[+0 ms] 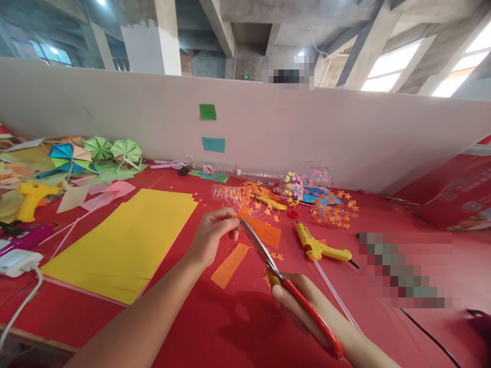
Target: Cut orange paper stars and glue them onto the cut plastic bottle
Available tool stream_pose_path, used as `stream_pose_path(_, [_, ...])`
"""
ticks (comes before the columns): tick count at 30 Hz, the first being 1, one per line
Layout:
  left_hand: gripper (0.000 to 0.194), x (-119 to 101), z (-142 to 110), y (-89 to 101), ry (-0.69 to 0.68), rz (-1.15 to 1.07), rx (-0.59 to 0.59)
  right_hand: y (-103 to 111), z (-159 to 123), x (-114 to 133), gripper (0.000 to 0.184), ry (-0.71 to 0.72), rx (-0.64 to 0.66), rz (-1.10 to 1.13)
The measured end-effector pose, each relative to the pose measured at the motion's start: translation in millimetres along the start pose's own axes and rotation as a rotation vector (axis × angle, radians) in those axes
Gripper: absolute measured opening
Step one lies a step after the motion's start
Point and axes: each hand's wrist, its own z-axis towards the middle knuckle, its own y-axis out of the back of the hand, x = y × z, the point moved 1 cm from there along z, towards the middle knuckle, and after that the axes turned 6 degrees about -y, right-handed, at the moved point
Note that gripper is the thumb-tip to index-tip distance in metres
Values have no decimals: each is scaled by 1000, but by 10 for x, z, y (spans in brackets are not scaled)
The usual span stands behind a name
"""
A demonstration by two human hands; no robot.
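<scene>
My left hand (217, 232) is closed in a pinch on a piece of orange paper (268, 234), just at the tips of the scissors. Red-handled scissors (314, 317) are gripped in my right hand (293, 301), their blades pointing up and left across the paper. The blades look nearly closed; whether paper lies between them I cannot tell. Below my left hand, a separate orange paper strip (229, 266) lies on the red table. Small orange paper stars (276, 256) are scattered beside the blades.
Yellow paper sheets (130, 240) lie at left, near folded paper umbrellas (126, 152) and a glue gun (32, 199). Another yellow glue gun (316, 245) rests at right with its cord. Clear plastic bottles (261, 175), some star-covered, lie along the white partition (345, 133).
</scene>
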Motion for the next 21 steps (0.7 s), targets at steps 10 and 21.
stream_pose_path(10, [19,-14,17,13,25,10,-12,-1,12,31,56,-64,-9,-17])
stream_pose_path(21, [21,-16,11,4,20,15,-21,-2,18,18,54,-65,-33,35])
